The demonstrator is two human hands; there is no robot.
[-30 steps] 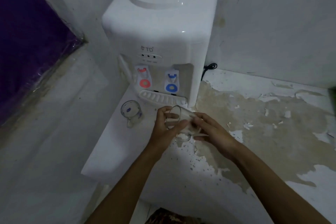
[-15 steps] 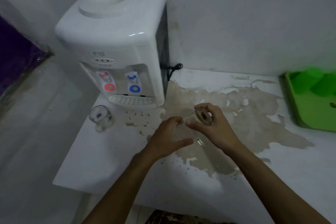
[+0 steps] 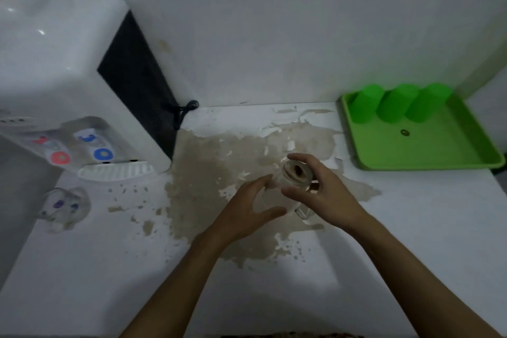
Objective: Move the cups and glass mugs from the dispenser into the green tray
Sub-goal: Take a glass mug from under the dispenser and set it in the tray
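My right hand grips a clear glass mug, tipped with its base toward me, above the middle of the counter. My left hand is just left of the mug with fingers spread, and holds nothing that I can see. A second glass mug with purple marks stands on the counter in front of the white water dispenser. The green tray lies at the right, with three green cups upside down along its far edge.
The white counter has a large brown patch of peeled surface in its middle. The dispenser's black cord lies against the back wall. A wall closes off the corner behind the tray. The counter's front edge runs just below my forearms.
My view has swung right, bringing the green tray into sight. The mug has gone from both hands to my right hand and moved away from the dispenser; my left hand has let go.
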